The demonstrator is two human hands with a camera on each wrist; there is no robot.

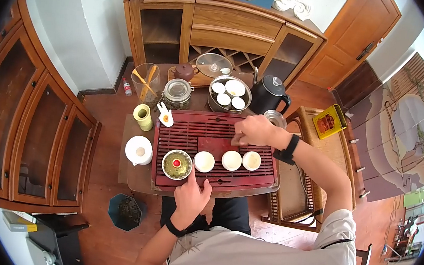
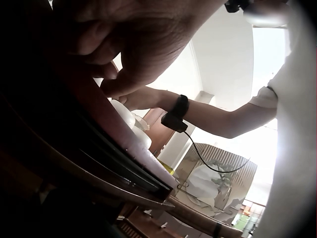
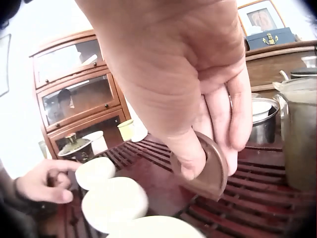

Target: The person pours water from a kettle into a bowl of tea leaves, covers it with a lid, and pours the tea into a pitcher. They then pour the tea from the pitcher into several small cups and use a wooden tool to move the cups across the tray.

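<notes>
My right hand (image 1: 256, 131) pinches a brown coaster (image 3: 216, 166) between thumb and fingers, tilted on edge over the dark red slatted tea tray (image 1: 187, 125). Three white cups stand in a row along the tray's near side: a left cup (image 1: 204, 161), a middle cup (image 1: 231, 160) and a right cup (image 1: 252, 161). My left hand (image 1: 191, 199) is at the tray's front edge, its index finger extended to the near rim of the left cup. Left of that cup sits a lidded bowl (image 1: 176, 170) with a red knob.
A white pot (image 1: 139, 150) and a green vase (image 1: 143, 117) stand left of the tray. Behind it are a glass jar (image 1: 177, 94), a steel pot (image 1: 229, 106) with white cups, and a black kettle (image 1: 270, 95). A glass pitcher (image 3: 301, 134) stands near my right hand.
</notes>
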